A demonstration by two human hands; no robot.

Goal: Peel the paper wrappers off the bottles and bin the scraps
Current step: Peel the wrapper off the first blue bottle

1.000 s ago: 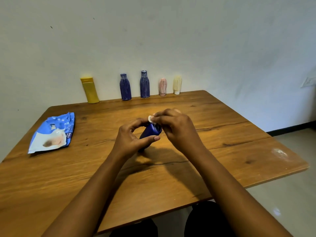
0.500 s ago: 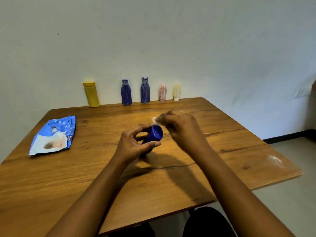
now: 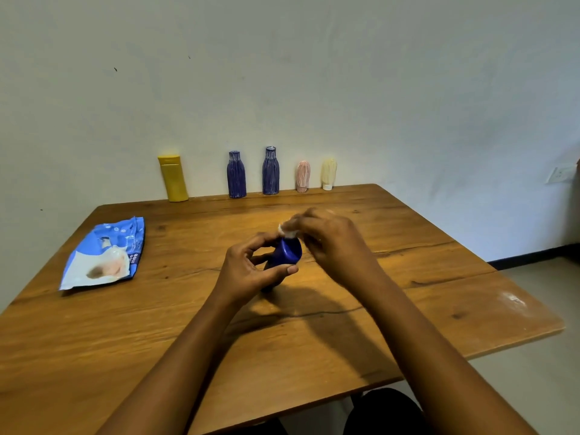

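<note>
Paper scrap (image 3: 286, 230) is staying pinched in the right hand (image 3: 332, 246) above the blue bottle (image 3: 288, 254), left hand (image 3: 248, 271) still gripping it.

Single head-worn wide-angle view, looking forward and down across counter (image 3: 408, 309) toward back wall (image 3: 345, 73); hands close, mid-frame. No second view.
</note>
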